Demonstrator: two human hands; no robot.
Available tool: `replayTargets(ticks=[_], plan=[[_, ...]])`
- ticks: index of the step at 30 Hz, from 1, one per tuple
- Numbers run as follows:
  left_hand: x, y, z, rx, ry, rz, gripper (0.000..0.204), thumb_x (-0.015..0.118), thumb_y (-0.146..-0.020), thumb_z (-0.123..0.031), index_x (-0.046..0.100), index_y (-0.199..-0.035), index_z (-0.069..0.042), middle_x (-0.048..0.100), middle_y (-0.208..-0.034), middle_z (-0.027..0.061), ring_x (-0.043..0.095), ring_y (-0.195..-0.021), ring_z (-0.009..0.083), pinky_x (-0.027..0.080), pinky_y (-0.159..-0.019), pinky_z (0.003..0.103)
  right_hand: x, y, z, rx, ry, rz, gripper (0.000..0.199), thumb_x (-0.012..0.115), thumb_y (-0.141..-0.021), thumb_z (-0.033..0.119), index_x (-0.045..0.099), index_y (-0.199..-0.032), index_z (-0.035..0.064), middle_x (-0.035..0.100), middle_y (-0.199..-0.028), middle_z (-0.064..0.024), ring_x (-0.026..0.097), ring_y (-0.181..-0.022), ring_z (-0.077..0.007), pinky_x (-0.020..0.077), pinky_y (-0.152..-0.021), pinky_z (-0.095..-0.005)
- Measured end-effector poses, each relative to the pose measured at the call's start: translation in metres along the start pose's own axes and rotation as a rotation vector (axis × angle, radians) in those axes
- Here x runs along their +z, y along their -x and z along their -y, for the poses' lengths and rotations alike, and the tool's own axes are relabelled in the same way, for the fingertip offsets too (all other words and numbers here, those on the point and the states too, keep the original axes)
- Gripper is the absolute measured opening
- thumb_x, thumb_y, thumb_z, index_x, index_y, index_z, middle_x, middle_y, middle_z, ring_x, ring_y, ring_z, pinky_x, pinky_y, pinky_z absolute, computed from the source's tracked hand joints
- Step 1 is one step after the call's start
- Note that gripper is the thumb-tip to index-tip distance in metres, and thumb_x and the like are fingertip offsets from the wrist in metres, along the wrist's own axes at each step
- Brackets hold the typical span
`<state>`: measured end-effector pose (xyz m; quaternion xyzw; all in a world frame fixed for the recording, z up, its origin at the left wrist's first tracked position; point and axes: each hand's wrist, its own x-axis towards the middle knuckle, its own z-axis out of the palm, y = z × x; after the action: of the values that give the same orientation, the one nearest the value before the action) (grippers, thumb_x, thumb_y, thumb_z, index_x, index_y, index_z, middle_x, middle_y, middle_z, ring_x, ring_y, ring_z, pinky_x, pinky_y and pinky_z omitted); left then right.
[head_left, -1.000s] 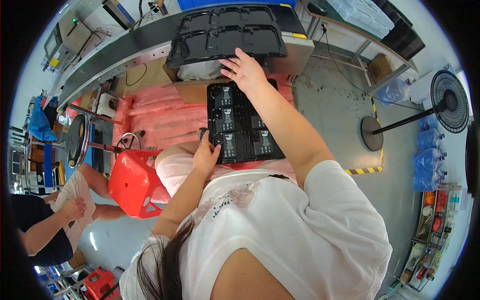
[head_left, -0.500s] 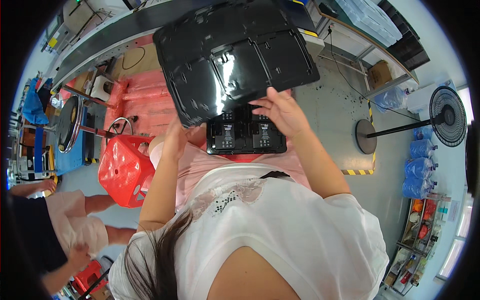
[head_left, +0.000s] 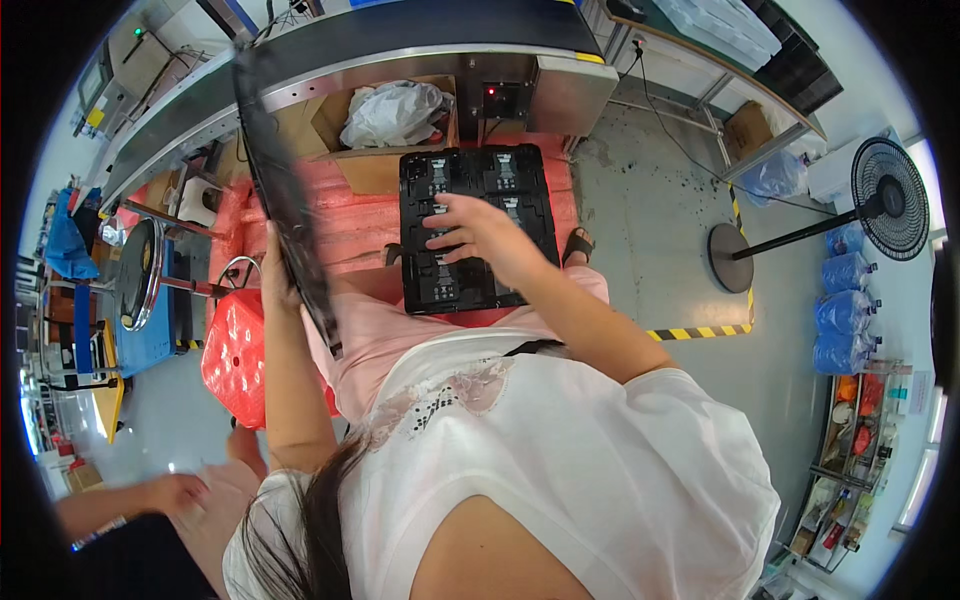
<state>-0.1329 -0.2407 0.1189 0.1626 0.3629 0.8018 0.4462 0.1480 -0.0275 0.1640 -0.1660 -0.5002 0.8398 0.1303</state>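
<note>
On edge at my left stands a thin black plastic tray [head_left: 287, 215], smeared by motion. My left hand [head_left: 277, 272] grips its lower part, with some fingers hidden behind it. Across my lap lies a second black tray [head_left: 408, 240], holding several flat black phone batteries [head_left: 505, 172] with white print in its compartments. My right hand [head_left: 478, 236] hovers over the middle of this tray, fingers spread and nothing in them. It hides part of the batteries below.
Ahead runs a conveyor [head_left: 420, 45] with a metal frame; under it sits a cardboard box [head_left: 330, 118] with clear plastic bags. A red stool [head_left: 235, 355] stands at left, near another person's hand [head_left: 180, 492]. On the right is a black floor fan [head_left: 732, 258].
The upper tray has swung left and turned on edge in my left hand, uncovering the battery tray on my lap. My right hand has let go of it and moved left.
</note>
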Motion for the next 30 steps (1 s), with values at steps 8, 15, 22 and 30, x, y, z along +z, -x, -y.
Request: replayTargets(ticks=[8, 15, 22, 30], plan=[[0.029, -0.005, 0.002, -0.090, -1.007, -0.363, 0.051, 0.063, -0.084, -0.037, 0.058, -0.113, 0.005, 0.064, -0.098, 0.0109, 0.062, -0.085, 0.0172, 0.048, -0.076, 0.029, -0.027, 0.015, 0.000, 0.357, 0.154, -0.095, 0.047, 0.054, -0.088, 0.043, 0.055, -0.111, 0.0012, 0.059, -0.081, -0.0060, 0.060, -0.073, -0.0175, 0.0497, -0.063, -0.0316], [0.018, -0.074, 0.109, -0.142, -1.329, -0.279, 0.070, 0.048, -0.086, -0.054, 0.051, -0.121, 0.006, 0.057, -0.114, 0.0276, 0.054, -0.112, 0.0369, 0.040, -0.094, 0.040, -0.104, 0.025, -0.058, -0.085, 0.940, -0.723, 0.036, 0.059, -0.083, 0.031, 0.062, -0.092, -0.0038, 0.064, -0.086, -0.0191, 0.061, -0.078, -0.0347, 0.0472, -0.069, -0.0397], [0.026, -0.050, 0.186, -0.072, -1.406, -0.244, 0.051, 0.049, -0.089, -0.033, 0.041, -0.123, 0.005, 0.053, -0.111, 0.0347, 0.050, -0.108, 0.0473, 0.039, -0.093, 0.047, -0.165, 0.041, -0.099, 0.289, 1.177, -0.886, 0.072, 0.062, -0.077, 0.054, 0.056, -0.109, -0.0105, 0.058, -0.102, -0.0299, 0.058, -0.094, -0.0387, 0.0456, -0.084, -0.0406], [0.012, -0.054, 0.190, -0.128, -1.450, -0.353, 0.048, 0.048, -0.090, -0.032, 0.043, -0.118, 0.007, 0.052, -0.110, 0.0357, 0.049, -0.107, 0.0483, 0.038, -0.091, 0.048, -0.152, 0.032, -0.065, 0.426, 0.659, -0.747, 0.086, 0.063, -0.071, 0.062, 0.055, -0.107, -0.0157, 0.062, -0.097, -0.0288, 0.061, -0.097, -0.0364, 0.0458, -0.084, -0.0376]])
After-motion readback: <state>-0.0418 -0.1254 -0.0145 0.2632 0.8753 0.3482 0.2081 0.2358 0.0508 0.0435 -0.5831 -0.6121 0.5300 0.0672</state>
